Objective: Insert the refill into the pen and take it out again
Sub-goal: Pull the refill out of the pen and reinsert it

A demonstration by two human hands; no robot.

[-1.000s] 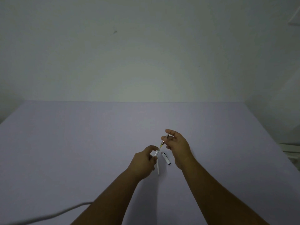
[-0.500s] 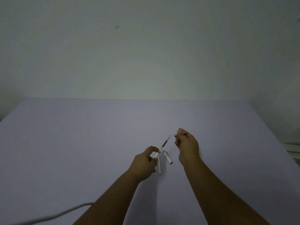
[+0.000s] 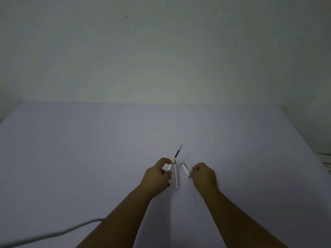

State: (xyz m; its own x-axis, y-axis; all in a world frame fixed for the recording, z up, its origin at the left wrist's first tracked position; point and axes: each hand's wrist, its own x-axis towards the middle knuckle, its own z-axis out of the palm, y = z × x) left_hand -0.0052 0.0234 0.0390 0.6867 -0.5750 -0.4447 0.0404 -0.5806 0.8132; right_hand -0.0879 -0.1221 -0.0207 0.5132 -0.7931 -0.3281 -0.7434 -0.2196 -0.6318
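Observation:
My left hand (image 3: 157, 176) grips a white pen barrel (image 3: 169, 167). A dark refill (image 3: 177, 153) with a yellow band sticks out of the barrel, pointing up and to the right. A thin white refill (image 3: 176, 176) lies on the table just right of that hand. My right hand (image 3: 204, 175) is lowered to the table beside a short white pen piece (image 3: 185, 169) and pinches a small metal pen tip (image 3: 192, 169) between its fingers.
The lilac table (image 3: 89, 149) runs back to a pale wall. A grey cable (image 3: 59, 233) crosses the near left corner. A white ledge (image 3: 325, 159) shows past the table's right edge.
My right hand pulled the small tip off the refill's end, then came down and toward me to the short white piece on the table. My left hand stayed put with the barrel.

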